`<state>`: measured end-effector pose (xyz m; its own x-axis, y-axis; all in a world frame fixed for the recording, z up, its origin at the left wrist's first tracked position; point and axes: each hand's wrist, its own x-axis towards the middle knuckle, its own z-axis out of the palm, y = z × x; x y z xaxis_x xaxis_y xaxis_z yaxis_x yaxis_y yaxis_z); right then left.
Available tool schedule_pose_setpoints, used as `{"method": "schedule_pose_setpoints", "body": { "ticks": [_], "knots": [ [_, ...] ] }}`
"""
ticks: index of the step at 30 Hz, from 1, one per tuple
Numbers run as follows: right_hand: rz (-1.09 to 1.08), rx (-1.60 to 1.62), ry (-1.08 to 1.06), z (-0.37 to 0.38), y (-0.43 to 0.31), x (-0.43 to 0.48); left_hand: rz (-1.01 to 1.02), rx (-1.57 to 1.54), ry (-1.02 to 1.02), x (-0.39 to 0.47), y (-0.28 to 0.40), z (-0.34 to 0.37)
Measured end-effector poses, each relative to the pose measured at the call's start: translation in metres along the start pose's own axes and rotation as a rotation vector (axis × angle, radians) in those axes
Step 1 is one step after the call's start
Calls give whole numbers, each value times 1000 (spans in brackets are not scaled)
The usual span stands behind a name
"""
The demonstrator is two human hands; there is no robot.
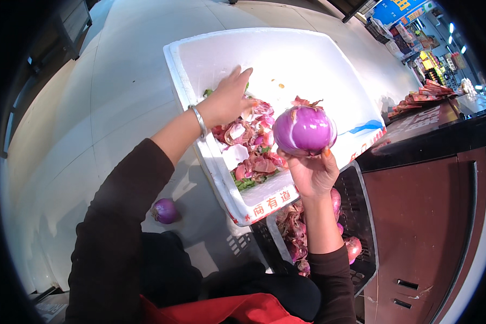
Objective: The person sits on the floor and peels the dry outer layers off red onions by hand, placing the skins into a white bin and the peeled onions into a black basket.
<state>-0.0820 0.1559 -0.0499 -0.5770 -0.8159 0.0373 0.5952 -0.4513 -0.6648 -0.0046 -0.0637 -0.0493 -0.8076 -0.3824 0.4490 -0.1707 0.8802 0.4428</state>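
Observation:
A large purple-red onion (305, 128), glossy with a dry tuft on top, rests in my right hand (314, 172), whose fingers and thumb cup it from below. It is held over the near right side of a white foam box (204, 162). My left hand (229, 97) is over the box's left part with its fingers spread, and I see nothing in it. A silver bracelet circles the left wrist. Below that hand lies a heap of torn red onion skins (253, 141), mixed with some green leaves (245, 184).
A black plastic crate (366, 227) with several onions and dry skins stands under my right forearm. One small onion (165, 211) lies on the tiled floor to the left. A brown cabinet (417, 218) borders the right. Shop shelves (433, 67) show at the far upper right.

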Motion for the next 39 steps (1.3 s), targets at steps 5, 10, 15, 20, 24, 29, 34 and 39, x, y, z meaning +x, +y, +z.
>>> {"method": "schedule_pose_setpoints", "body": {
  "ticks": [5,10,15,20,24,29,34,39],
  "knots": [
    [-32,-20,-12,7,-3,2,-60,-574,-75,-6,33,-24],
    [-97,0,-11,-1,3,2,156,-600,-62,-32,68,-19],
    [-83,47,51,1,4,1,178,-572,-65,-31,73,-12],
    [-133,-15,106,9,4,2,174,-529,-40,-29,79,-9],
    [-168,-122,175,14,5,3,87,-516,-80,-27,88,-12],
    [-240,-205,212,21,10,4,19,-567,-105,-23,90,-9],
    [-260,-200,212,19,9,5,31,-625,-85,-20,88,-1],
    [-286,-273,200,18,10,5,41,-576,-47,-21,86,2]
  ]
}}
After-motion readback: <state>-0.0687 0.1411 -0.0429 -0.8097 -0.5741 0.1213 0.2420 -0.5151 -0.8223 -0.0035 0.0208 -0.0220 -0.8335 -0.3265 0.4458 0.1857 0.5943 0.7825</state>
